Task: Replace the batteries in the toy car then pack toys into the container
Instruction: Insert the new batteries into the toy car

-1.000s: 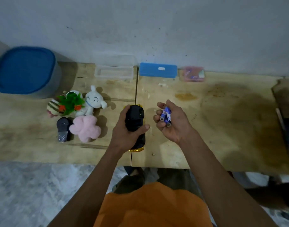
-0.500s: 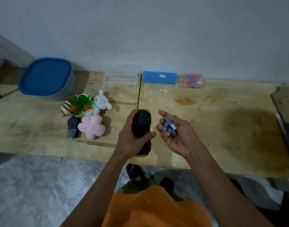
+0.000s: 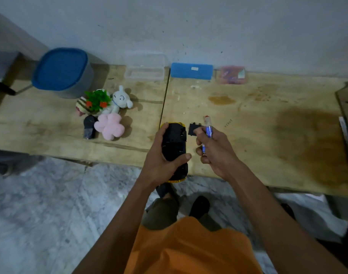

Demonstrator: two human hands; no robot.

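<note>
Black underside up, the toy car (image 3: 174, 145) sits at the centre of the frame in the left hand (image 3: 161, 163), fingers wrapped around its body over the desk (image 3: 267, 119) edge. Just right of it, the right hand (image 3: 216, 153) curls around blue batteries (image 3: 208, 133) and pinches what looks like the small black battery cover (image 3: 193, 129). Judged from this, the batteries go in next: keep the car level, free 1 battery at a time, match polarity, and set the cover down first. The blue-lidded container (image 3: 62, 72) waits at upper left, plush toys (image 3: 106, 111) nearby.
</note>
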